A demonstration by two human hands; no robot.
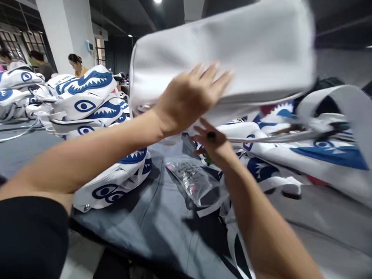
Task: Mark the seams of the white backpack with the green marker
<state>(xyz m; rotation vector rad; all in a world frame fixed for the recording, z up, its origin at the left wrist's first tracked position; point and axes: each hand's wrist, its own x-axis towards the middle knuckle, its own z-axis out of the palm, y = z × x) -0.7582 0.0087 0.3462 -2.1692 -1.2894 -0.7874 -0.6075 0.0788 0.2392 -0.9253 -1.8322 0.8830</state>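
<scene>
A large white backpack (231,55), blurred by motion, is raised in front of me with a smooth, plain side facing me. My left hand (192,94) lies against its lower part, fingers stretched out flat. Below the bag's lower edge, my right hand (211,140) has its fingers spread; whether it touches the bag I cannot tell. A dark round spot shows on that hand. Beneath it, a clear plastic packet (193,183) rests on the dark table cover (176,238).
White bags with blue eye and shark-teeth prints (90,106) are stacked at left. More printed bags (321,155) with loose straps (355,102) crowd the right. Several people (79,66) are in the background near a white pillar (66,29).
</scene>
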